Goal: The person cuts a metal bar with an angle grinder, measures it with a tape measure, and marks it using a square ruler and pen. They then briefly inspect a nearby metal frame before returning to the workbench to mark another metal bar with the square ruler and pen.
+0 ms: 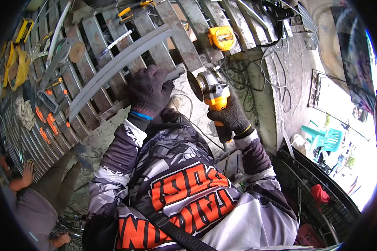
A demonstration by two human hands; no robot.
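Observation:
My right hand (233, 116), in a dark knit glove, is wrapped around the body of a yellow and grey angle grinder (217, 93). Its dark disc (194, 86) faces left, toward my other hand, with a gap between them. My left hand (148, 90), gloved the same way, has its fingers curled over a grey metal bar (175, 73) at the near edge of the slatted metal bench (184, 46). The bar's end sticks out to the right of the glove; much of it is hidden underneath. Just beyond lies a long curved metal strip (113, 62).
A yellow tape measure (222, 38) sits on the bench's far right. Orange-handled tools (51, 122) and another grinder (63, 54) lie at left. Cables (245, 75) run over the concrete. Another person (42, 209) is at lower left. A green chair (327, 139) stands at right.

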